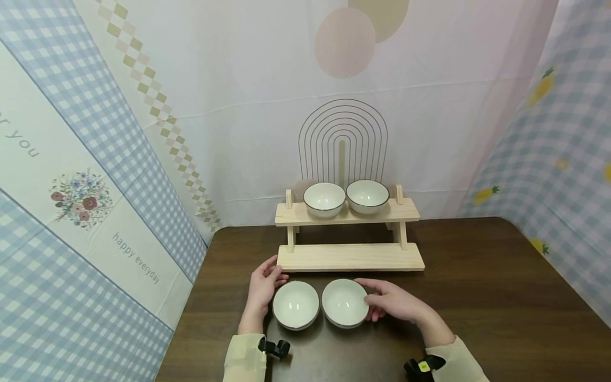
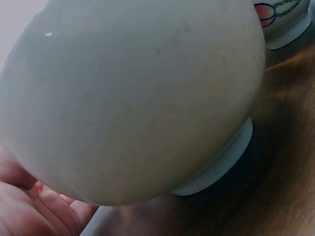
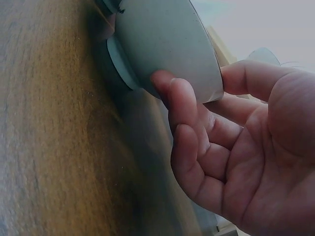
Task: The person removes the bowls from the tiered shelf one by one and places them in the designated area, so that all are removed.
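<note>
Two white bowls with thin dark rims, the left bowl (image 1: pixel 296 305) and the right bowl (image 1: pixel 345 302), stand side by side on the dark table. My right hand (image 1: pixel 393 301) pinches the right bowl at its right side, thumb at the rim and fingers against the outer wall, as the right wrist view shows. Beside the left bowl, my left hand (image 1: pixel 263 286) reaches to the front left corner of a wooden two-tier shelf (image 1: pixel 350 258), its fingers relaxed. The left bowl's pale outer wall (image 2: pixel 133 98) fills much of the left wrist view and partly hides that hand.
On the shelf's upper tier sit two more white bowls, a left one (image 1: pixel 324 199) and a right one (image 1: pixel 367 196). The brown wooden table (image 1: pixel 477 286) extends to both sides. Printed cloth (image 1: pixel 258 127) hangs behind the shelf and along both sides.
</note>
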`<action>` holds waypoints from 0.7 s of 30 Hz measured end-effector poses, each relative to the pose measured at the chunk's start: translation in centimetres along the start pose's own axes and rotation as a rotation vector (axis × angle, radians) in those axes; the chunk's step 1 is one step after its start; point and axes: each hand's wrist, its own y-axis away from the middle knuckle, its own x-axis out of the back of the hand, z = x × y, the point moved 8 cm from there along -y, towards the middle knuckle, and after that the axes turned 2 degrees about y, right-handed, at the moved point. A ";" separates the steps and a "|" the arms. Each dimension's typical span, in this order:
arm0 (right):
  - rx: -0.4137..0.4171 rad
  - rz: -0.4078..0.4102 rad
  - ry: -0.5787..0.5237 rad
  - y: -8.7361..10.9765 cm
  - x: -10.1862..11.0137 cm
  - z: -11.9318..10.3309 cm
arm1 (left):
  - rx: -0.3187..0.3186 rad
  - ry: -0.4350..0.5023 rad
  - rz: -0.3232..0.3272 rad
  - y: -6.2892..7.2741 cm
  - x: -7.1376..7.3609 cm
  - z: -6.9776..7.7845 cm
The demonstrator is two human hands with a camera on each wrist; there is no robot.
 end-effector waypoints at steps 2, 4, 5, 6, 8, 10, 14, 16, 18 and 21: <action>-0.004 0.001 0.000 0.0 0.0 0.0 | -0.004 -0.005 0.000 0.0 0.0 0.0; -0.006 -0.001 0.001 0.0 -0.1 0.0 | -0.007 -0.008 0.000 0.0 0.0 0.0; -0.007 -0.001 0.001 0.0 -0.1 0.0 | -0.006 -0.010 0.000 0.0 0.0 0.0; -0.007 -0.002 0.001 0.0 -0.1 0.0 | -0.007 -0.011 0.000 0.0 0.0 0.0; -0.008 -0.005 0.003 -0.1 -0.1 0.0 | -0.006 -0.013 -0.001 0.0 0.0 0.0; -0.010 -0.006 0.008 -0.1 -0.1 0.1 | -0.006 -0.012 -0.001 0.0 0.0 -0.1; -0.010 -0.011 0.006 -0.1 -0.1 0.0 | -0.005 -0.011 0.000 -0.1 0.0 -0.1; -0.007 -0.015 -0.001 0.0 -0.2 -0.1 | -0.006 -0.013 -0.001 -0.1 0.0 0.0; -0.006 -0.017 -0.008 0.0 -0.2 -0.2 | -0.004 -0.012 -0.001 -0.1 0.0 0.0; -0.010 -0.019 -0.011 0.0 -0.2 -0.2 | -0.007 -0.012 -0.005 -0.1 0.0 0.0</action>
